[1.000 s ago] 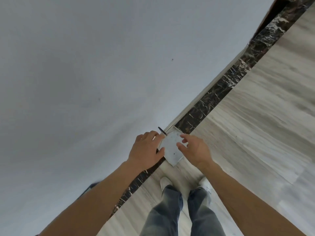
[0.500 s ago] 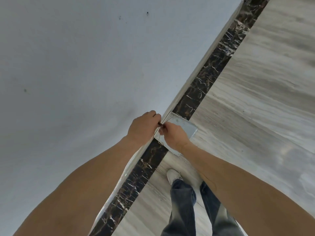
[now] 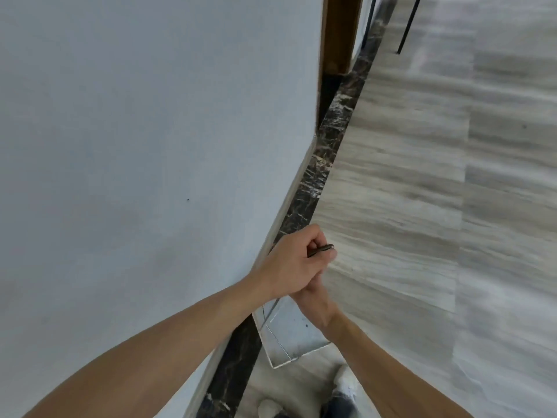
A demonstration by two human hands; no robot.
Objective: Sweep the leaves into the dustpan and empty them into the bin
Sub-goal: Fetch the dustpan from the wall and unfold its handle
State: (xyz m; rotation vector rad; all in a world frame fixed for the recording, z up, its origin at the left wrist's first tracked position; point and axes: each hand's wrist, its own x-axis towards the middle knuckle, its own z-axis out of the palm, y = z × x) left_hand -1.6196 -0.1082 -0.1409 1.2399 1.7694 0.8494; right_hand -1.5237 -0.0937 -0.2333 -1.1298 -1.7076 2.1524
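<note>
A grey metal dustpan [image 3: 294,333] hangs in front of me, just above the floor and close to the wall. My left hand [image 3: 289,267] grips a thin dark handle [image 3: 322,249], whose end sticks out past my fingers. My right hand [image 3: 313,300] sits directly under the left one, above the dustpan, and its fingers are hidden by the left hand. I see no leaves and no bin in this view.
A white wall [image 3: 135,146] fills the left side, with a dark marble strip [image 3: 313,182] running along its foot. A brown door frame [image 3: 337,31] and thin black legs [image 3: 407,25] stand far ahead. Grey wood-look floor [image 3: 437,221] spreads right. My shoes [image 3: 346,384] are below.
My view has turned along the wall toward the door frame. Both hands have come together, the left now gripping the dark handle above the right, and the dustpan hangs below them.
</note>
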